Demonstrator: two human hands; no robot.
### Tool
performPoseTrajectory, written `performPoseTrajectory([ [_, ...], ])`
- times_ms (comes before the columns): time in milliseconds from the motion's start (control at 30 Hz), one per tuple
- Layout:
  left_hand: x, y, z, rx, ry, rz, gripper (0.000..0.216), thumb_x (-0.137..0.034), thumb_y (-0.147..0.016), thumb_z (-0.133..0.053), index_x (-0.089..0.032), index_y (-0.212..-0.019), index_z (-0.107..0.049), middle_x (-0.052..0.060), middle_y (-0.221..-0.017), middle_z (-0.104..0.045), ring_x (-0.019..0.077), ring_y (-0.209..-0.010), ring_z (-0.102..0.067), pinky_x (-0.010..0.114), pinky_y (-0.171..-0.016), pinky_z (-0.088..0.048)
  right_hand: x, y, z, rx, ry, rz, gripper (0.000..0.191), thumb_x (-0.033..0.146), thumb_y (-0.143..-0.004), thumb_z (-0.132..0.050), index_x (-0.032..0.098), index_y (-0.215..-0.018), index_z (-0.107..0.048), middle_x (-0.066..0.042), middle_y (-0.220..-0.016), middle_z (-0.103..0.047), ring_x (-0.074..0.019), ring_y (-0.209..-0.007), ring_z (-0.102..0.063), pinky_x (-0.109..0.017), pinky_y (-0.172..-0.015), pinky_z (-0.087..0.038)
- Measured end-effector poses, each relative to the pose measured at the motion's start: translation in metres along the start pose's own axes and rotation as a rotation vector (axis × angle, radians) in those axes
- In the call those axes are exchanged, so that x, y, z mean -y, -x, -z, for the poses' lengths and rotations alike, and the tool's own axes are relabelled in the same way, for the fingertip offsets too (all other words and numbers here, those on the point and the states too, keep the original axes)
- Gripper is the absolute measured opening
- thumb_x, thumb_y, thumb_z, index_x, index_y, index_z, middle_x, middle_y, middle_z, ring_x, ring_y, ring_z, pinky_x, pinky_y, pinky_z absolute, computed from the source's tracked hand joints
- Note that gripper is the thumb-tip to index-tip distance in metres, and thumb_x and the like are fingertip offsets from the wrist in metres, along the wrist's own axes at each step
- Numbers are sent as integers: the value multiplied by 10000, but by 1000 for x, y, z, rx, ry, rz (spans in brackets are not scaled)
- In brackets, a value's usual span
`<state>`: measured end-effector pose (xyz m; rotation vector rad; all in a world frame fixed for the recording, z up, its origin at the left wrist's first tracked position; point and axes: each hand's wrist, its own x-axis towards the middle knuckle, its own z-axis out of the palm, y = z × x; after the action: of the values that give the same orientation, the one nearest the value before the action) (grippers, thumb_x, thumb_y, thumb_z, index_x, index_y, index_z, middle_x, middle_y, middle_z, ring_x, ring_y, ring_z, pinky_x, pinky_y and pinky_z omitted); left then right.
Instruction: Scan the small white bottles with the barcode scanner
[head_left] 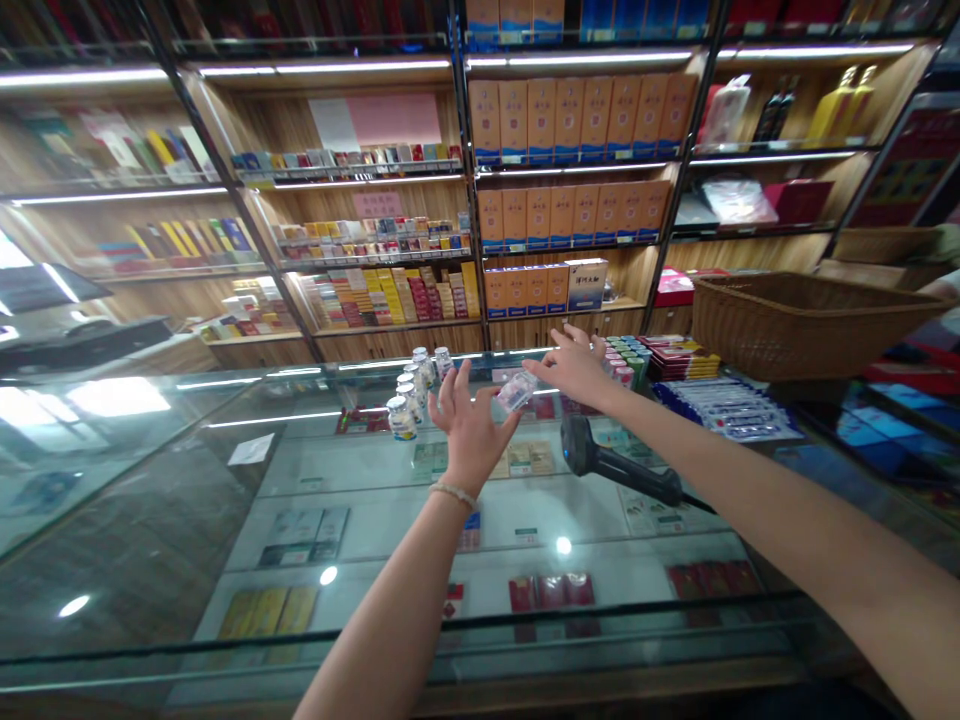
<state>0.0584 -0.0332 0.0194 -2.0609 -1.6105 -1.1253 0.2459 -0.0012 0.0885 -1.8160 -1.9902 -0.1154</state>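
Note:
A small, pale, pinkish bottle with a printed label (pixel 516 391) is tilted above the glass counter, between my two hands. The fingertips of my right hand (pixel 576 368) pinch its upper right end. My left hand (pixel 471 425) is just to its left, fingers spread and palm facing down; whether its thumb touches the bottle I cannot tell. Beyond my left hand stand several small white-capped bottles (pixel 403 418) in rows. Below my right hand a black barcode scanner (pixel 619 468) lies on the glass, its cable running right.
Packs show beneath the glass counter (pixel 360 545). To the right are blue-and-white packets (pixel 724 405), pink and green capped tubes (pixel 630 358) and a wicker basket (pixel 810 325). Shelves behind hold orange boxes (pixel 540 215) and cigarette packs. A paper slip (pixel 251 450) lies at left.

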Motion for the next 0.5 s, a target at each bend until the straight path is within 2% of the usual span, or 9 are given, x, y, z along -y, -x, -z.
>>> performPoseTrajectory([
  [133, 4, 0, -4, -70, 43, -69, 351, -477, -799, -792, -260, -1067, -731, 125, -1618, -428, 390, -1524, -294, 655, -1245, -122, -4, 7, 4, -13, 24, 26, 649, 675, -1007, -346, 239, -931, -821, -118, -1627, -428, -337, -1538, -225, -636, -1188, -128],
  [233, 6, 0, -6, -108, 55, -111, 328, -458, -790, -802, -258, -1039, -730, 128, -1604, -450, 399, -1510, -316, 659, -1237, -123, -12, 16, 8, -24, 43, 57, 669, 678, -1018, -272, 260, -1154, -776, -121, -1663, -364, -345, -1559, -189, -645, -1196, -131],
  [367, 6, 0, -7, -119, 50, -142, 309, -461, -809, -781, -253, -1031, -724, 128, -1594, -467, 403, -1499, -338, 667, -1226, -121, -29, 46, 12, -62, 153, 119, 762, 729, -986, -281, 243, -1535, -487, -153, -1702, -259, -387, -1580, -115, -653, -1212, -133],
  [500, 6, 0, -7, -100, 34, -159, 319, -430, -805, -788, -250, -1058, -717, 128, -1601, -458, 404, -1503, -331, 667, -1225, -108, -45, 92, 7, 3, 251, 152, 924, 791, -930, -347, 207, -1641, -266, -183, -1725, -133, -391, -1593, -23, -672, -1220, -95],
])
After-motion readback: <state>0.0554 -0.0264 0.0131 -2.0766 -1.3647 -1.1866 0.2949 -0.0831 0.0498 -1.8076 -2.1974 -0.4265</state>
